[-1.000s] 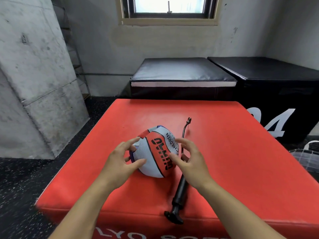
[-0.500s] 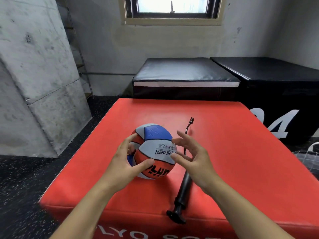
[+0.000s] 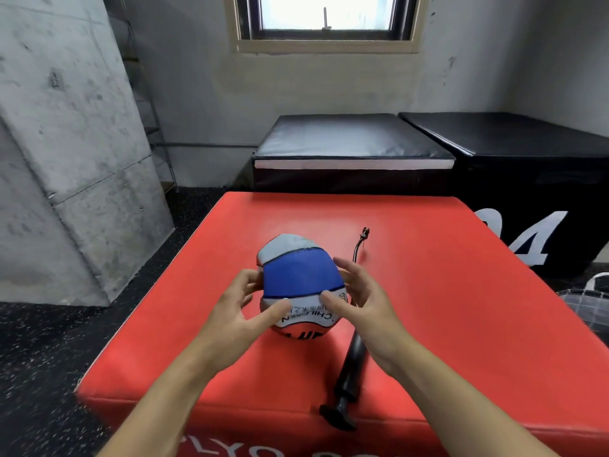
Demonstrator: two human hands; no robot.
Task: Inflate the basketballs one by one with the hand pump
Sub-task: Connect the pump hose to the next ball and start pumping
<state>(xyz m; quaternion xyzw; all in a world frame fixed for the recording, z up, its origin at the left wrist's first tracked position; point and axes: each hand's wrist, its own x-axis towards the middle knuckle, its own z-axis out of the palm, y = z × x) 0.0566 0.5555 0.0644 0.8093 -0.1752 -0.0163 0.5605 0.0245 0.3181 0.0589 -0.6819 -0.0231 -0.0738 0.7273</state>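
My fingers (image 3: 346,270) curl around the ball (image 3: 301,285) from both sides, mid red box (image 3: 461,291) (open room right); it looks slack, blue panel up. The pump (image 3: 351,367) lies beside.

Daylight enters through the window (image 3: 324,13) high on the back wall, blown out to white; the room below is dim and evenly grey. Soft shadows lie under the ball (image 3: 301,285) and both forearms. Wide-angle bending curves the edges; the fingers (image 3: 349,268) look slightly motion-blurred
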